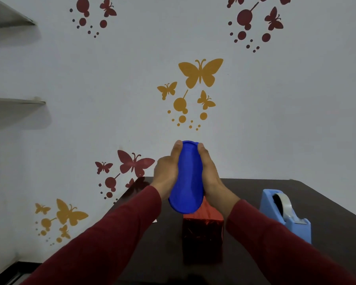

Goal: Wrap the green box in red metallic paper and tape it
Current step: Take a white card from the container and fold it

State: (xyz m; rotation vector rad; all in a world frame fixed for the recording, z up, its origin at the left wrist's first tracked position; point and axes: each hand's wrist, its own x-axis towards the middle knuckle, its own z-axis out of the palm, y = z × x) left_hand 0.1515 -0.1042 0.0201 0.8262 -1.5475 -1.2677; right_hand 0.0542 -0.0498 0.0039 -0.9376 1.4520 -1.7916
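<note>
A: What's the room like?

B: A pale wall (275,120) fills most of the view, covered in red and yellow butterfly decals (200,73). Two shelves (17,102) jut out at about 9 and 10 o'clock.

A: And the surface?

B: A dark counter (245,192) at 5 to 6 o'clock, its far edge against the wall. A light blue tape dispenser (285,214) stands at 4 o'clock, well right of centre.

A: Where's the box?

B: The box (202,235), already covered in red metallic paper, stands on the counter at 6 o'clock, between the two red sleeves (111,233).

A: The hands?

B: Both are raised above the box. The left hand (165,171) and right hand (211,173) hold a blue oval plate (188,177) between them, each grip curled round a side edge, thumbs on the near face. Its lower end hides the box's far top.
</note>
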